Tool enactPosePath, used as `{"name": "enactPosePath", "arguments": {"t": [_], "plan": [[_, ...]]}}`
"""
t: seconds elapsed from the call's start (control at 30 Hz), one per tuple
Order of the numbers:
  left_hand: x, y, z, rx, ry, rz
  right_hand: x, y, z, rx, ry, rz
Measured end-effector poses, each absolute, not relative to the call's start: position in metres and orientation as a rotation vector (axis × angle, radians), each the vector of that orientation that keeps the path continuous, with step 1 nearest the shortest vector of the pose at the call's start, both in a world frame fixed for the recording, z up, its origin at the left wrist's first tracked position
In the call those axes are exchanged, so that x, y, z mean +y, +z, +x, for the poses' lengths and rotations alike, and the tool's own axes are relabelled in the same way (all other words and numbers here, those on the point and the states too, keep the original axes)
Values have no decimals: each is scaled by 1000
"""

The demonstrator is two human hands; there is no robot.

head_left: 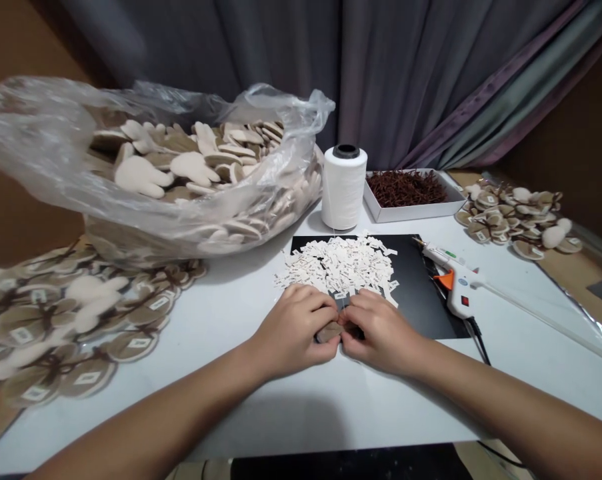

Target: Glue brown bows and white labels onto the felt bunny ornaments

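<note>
My left hand (297,325) is closed around a small brown felt piece (329,331), its outline mostly hidden by my fingers. Fingertips of my right hand (381,327) pinch at the right side of the same piece, close against the left fingertips. A fine white thread shows just above where the two hands meet. Right behind my fingers lies a heap of small printed white labels (338,263), spread over a black board (413,287). A white thread cone (344,190) stands upright behind the heap.
A large plastic bag (201,223) full of bunny-shaped felt pieces stands back left. Labelled brown pieces with bows (85,379) cover the left side; another pile (521,213) lies back right. A white box (415,210) holds dark-brown bows. A corded glue gun (461,293) rests at right.
</note>
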State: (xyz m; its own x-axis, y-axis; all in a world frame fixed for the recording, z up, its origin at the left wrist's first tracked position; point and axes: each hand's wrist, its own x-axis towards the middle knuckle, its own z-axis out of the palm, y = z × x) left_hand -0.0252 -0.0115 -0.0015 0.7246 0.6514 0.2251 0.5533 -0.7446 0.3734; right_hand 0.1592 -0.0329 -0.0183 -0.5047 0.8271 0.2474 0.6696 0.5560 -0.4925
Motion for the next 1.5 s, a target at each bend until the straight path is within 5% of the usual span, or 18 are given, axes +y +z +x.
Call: {"name": "enactPosePath", "arguments": {"t": [0.6,1.5], "plan": [[-12,0,-23,857,748,2838,-33,-12,159,-2217,521,-1243],[-6,-4,-20,1008,468,2712,-32,-6,173,-2178,587,-1154]]}}
